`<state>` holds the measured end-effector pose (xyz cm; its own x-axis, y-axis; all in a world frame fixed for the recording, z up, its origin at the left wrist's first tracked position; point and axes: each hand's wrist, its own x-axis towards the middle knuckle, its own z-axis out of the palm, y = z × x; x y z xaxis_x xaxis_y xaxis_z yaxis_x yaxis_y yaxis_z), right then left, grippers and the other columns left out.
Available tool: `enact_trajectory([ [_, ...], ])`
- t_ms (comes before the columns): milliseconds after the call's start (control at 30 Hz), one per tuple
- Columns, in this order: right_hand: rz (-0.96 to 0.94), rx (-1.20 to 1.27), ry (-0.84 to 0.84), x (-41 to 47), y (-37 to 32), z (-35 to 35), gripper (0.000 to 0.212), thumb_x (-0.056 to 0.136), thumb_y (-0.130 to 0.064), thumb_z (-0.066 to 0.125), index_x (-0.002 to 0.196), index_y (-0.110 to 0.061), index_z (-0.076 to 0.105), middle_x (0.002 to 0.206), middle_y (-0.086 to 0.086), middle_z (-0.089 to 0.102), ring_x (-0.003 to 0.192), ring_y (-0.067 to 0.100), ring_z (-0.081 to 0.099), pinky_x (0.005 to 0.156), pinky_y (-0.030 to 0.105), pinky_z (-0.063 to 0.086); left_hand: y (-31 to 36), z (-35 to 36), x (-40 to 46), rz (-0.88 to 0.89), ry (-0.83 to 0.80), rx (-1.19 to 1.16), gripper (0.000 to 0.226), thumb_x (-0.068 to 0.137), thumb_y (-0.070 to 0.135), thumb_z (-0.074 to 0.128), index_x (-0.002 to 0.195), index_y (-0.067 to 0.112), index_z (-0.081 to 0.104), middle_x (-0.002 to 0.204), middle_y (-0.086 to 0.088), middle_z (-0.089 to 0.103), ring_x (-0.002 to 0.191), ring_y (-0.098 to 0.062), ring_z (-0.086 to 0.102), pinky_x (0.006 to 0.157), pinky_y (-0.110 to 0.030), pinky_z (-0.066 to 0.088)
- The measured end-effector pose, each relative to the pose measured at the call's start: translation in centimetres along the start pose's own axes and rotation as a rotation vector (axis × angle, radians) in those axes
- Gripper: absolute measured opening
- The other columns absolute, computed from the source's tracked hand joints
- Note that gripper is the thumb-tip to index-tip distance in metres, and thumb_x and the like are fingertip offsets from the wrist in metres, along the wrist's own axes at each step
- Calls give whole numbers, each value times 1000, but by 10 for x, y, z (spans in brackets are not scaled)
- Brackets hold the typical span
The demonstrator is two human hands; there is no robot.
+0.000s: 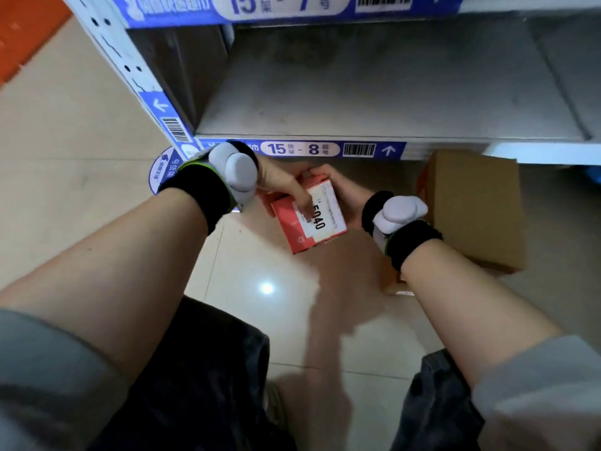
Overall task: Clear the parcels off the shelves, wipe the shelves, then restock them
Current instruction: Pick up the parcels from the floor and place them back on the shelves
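Note:
A small red parcel (294,231) with a white label reading 5040 is held low over the floor, just below the front edge of the shelf. My left hand (279,183) grips its top and left side, one finger lying across the label. My right hand (341,193) holds its right side and far end. The grey shelf board (357,92) marked 15-8 lies bare above the hands. A brown cardboard box (471,209) stands on the floor to the right, partly behind my right wrist.
The shelf's white upright post (130,70) with blue labels runs down at the left. Glossy beige floor tiles (253,288) spread below the parcel. An orange strip (22,37) lies at the far left. My knees fill the bottom of the view.

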<state>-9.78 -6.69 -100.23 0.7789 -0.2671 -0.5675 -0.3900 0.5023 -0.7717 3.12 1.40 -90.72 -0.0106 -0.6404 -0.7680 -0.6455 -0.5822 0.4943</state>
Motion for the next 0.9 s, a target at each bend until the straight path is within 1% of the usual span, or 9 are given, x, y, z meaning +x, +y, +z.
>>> enact_trajectory([
  [67, -27, -109, 103, -8, -13, 1, 56, 92, -63, 49, 109, -12, 66, 101, 18, 66, 85, 30, 62, 78, 36, 51, 4, -4, -9, 8, 38, -4, 74, 52, 30, 81, 120, 31, 51, 111, -4, 70, 102, -29, 68, 90, -57, 52],
  [133, -122, -516, 308, -22, -32, -1, 66, 102, -62, 32, 126, -9, 64, 111, 13, 70, 96, 29, 66, 85, 36, 48, 6, -8, -16, 31, 56, -16, 76, 54, 31, 81, 119, 47, 46, 112, 3, 69, 101, -24, 69, 87, -57, 54],
  [200, -261, -916, 550, -46, -58, -1, 58, 104, -57, 37, 123, -9, 63, 117, 12, 68, 103, 31, 64, 82, 32, 44, 8, -11, -22, 11, 92, -11, 81, 54, 32, 80, 122, 51, 40, 112, 6, 67, 98, -22, 69, 84, -54, 56],
  [367, -349, -1023, 933, -114, -92, -51, 32, 95, -49, 58, 102, -20, 70, 101, 6, 72, 96, 27, 65, 85, 35, 50, 26, -12, -26, 149, 245, -200, 91, 44, 38, 82, 126, 42, 43, 119, 1, 61, 101, -26, 68, 85, -56, 55],
  [500, -165, -1104, 1194, -146, -64, -89, 56, 90, -63, 59, 120, -15, 61, 128, 15, 59, 118, 32, 52, 95, 44, 47, 42, -4, -13, 278, 359, -366, 93, 51, 41, 84, 132, 41, 39, 119, 6, 55, 105, -24, 65, 78, -53, 58],
  [600, 196, -1109, 1051, -154, -48, -93, 102, 76, -85, 54, 154, -24, 30, 162, 14, 23, 147, 46, 22, 116, 62, 30, 61, 2, -3, 320, 493, -350, 101, 48, 51, 86, 135, 42, 36, 124, 1, 45, 107, -24, 58, 70, -50, 61],
  [700, 399, -1141, 862, -148, -37, -89, 121, 73, -87, 56, 162, -27, -1, 169, 12, -7, 153, 47, -2, 123, 62, 11, 74, 4, 11, 275, 660, -322, 102, 43, 65, 83, 131, 47, 36, 125, -3, 38, 113, -29, 49, 72, -46, 61],
  [800, 310, -1118, 907, -137, -26, -88, 117, 74, -73, 68, 161, -28, 5, 168, 9, 2, 151, 50, -2, 119, 67, 20, 79, 12, 21, 259, 799, -418, 107, 33, 74, 79, 127, 47, 37, 124, -1, 39, 116, -30, 48, 86, -46, 55],
  [900, 286, -1000, 941, -146, -39, -85, 105, 73, -72, 66, 157, -25, 23, 159, 11, 29, 145, 47, 25, 116, 60, 31, 87, 23, 16, 236, 832, -516, 104, 33, 71, 79, 126, 46, 39, 125, -2, 37, 119, -29, 43, 93, -46, 51],
])
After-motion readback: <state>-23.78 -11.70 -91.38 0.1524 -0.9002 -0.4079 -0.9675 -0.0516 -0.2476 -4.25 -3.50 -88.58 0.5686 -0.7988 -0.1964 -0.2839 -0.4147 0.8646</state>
